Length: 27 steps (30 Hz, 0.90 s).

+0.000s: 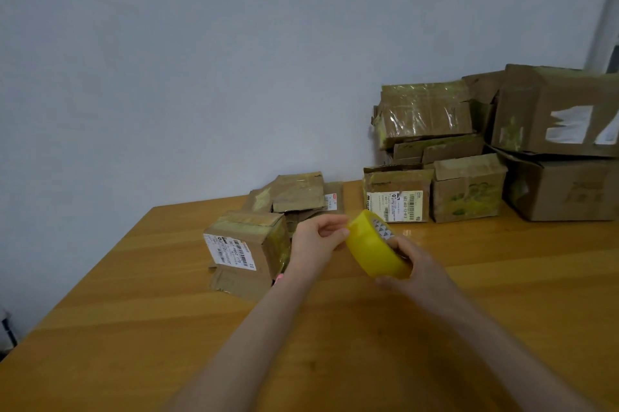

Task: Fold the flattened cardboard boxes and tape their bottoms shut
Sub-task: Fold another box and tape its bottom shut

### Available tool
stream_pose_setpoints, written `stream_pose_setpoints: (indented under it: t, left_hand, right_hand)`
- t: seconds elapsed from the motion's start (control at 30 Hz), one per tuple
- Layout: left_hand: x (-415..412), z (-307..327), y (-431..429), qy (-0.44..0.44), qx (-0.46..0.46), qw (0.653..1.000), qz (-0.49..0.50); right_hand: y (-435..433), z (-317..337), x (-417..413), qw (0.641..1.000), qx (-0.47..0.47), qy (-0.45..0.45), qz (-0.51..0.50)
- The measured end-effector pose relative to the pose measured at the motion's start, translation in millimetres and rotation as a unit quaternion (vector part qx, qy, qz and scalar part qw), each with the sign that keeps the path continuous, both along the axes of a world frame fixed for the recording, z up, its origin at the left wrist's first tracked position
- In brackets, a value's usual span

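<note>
A yellow tape roll (pixel 370 249) hangs above the middle of the wooden table (pixel 134 311). My right hand (pixel 408 269) grips the roll from below and behind. My left hand (pixel 318 237) pinches the roll's upper left edge with thumb and fingers. Just left of my left hand stands a small folded cardboard box (pixel 246 249) with a white shipping label, one flap spread on the table. Behind it lies a pile of flattened cardboard boxes (pixel 296 195).
Several assembled and taped boxes (pixel 469 190) are stacked at the back right against the pale wall, larger ones (pixel 562 189) at the far right. The table's left edge runs diagonally toward the near left corner.
</note>
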State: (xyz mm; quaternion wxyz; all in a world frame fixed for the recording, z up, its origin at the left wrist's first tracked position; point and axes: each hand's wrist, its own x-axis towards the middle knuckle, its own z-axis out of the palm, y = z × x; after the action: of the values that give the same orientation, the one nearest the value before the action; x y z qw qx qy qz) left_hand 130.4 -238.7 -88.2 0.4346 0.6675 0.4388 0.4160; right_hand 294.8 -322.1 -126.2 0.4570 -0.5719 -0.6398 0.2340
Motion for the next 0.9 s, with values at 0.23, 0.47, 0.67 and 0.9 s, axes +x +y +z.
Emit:
stream_pose_setpoints:
  t: [0.23,0.47,0.67,0.9]
  left_hand:
    - [5.9,8.3,7.4,0.032,-0.052,0.998,0.006]
    - [13.8,8.9,11.7,0.161,0.01,0.987,-0.004]
    - [19.5,15.9,16.9,0.326,0.104,0.939,-0.025]
    - [24.2,12.0,9.0,0.238,0.145,0.96,0.034]
  right_hand:
    - [-0.3,-4.5,6.5,0.999,-0.001,-0.031,-0.013]
    - [-2.6,-8.4,10.9,0.999,-0.016,-0.04,-0.024]
    - [0.9,-4.6,17.1,0.999,-0.041,-0.002,-0.01]
    - [5.3,10.0,24.9,0.999,-0.041,-0.011,0.008]
